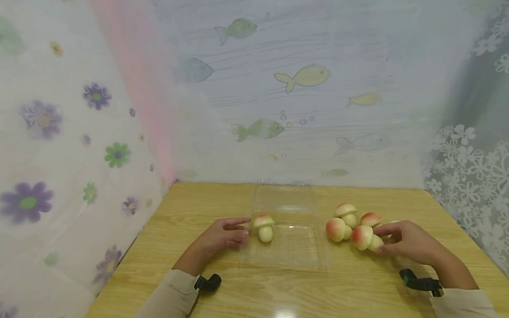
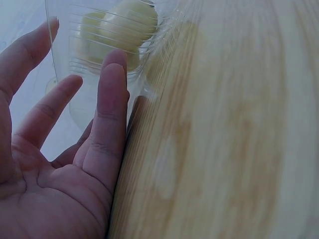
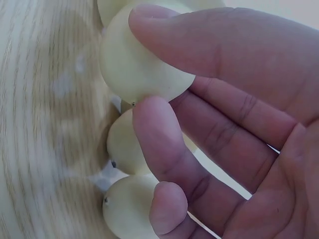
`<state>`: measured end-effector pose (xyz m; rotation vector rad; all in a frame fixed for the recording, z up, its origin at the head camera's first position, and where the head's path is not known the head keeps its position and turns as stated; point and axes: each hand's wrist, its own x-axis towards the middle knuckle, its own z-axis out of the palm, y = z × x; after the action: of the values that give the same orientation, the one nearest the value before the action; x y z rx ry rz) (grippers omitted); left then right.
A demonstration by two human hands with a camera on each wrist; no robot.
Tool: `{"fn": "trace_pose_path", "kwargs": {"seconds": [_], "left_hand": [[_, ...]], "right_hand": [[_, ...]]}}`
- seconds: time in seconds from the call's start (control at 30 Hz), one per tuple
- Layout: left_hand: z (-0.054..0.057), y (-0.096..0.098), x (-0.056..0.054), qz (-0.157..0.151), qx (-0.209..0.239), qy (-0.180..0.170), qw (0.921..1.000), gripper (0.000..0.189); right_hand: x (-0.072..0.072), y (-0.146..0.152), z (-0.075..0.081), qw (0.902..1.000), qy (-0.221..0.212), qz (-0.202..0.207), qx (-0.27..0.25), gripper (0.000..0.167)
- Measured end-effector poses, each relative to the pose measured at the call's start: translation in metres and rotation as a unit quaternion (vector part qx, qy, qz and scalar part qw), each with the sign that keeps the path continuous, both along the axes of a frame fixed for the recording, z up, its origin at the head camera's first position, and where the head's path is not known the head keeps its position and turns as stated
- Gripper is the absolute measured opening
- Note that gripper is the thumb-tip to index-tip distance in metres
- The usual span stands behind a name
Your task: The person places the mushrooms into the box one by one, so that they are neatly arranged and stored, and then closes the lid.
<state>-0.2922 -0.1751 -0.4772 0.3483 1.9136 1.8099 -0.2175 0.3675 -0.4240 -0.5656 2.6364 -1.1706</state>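
A clear plastic clamshell box (image 1: 298,251) lies on the table with its lid laid back. One toy mushroom (image 1: 265,229), with a red-tinged cream cap and pale stem, stands in the box at its left side. My left hand (image 1: 222,238) is beside the box's left edge, fingers extended toward it and holding nothing. To the right of the box, my right hand (image 1: 413,242) pinches another toy mushroom (image 1: 362,237) between thumb and fingers. In the right wrist view, the thumb presses against the pale round part of that mushroom (image 3: 134,69).
Several more toy mushrooms (image 1: 336,229) are grouped close around the right hand. The wooden table (image 1: 254,291) meets a fish-patterned curtain (image 1: 302,132) at the back. A flower-patterned sheet (image 1: 71,176) hangs along the left side.
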Motion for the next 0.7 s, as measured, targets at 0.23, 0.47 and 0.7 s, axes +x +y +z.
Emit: {"fn": "trace_pose_path", "kwargs": {"seconds": [0.23, 0.47, 0.7], "left_hand": [[0.003, 0.001, 0.001, 0.000, -0.006, 0.006, 1.0000, 0.064], [0.003, 0.002, 0.003, 0.001, -0.003, 0.006, 1.0000, 0.061], [0.003, 0.001, 0.003, 0.001, 0.000, 0.002, 1.0000, 0.061]], "right_hand": [[0.000, -0.006, 0.012, 0.9988, 0.030, -0.029, 0.024, 0.056], [0.000, -0.017, 0.025, 0.9974, 0.044, -0.045, 0.035, 0.057], [-0.003, -0.033, 0.032, 0.9952, 0.055, -0.063, 0.050, 0.056]]}}
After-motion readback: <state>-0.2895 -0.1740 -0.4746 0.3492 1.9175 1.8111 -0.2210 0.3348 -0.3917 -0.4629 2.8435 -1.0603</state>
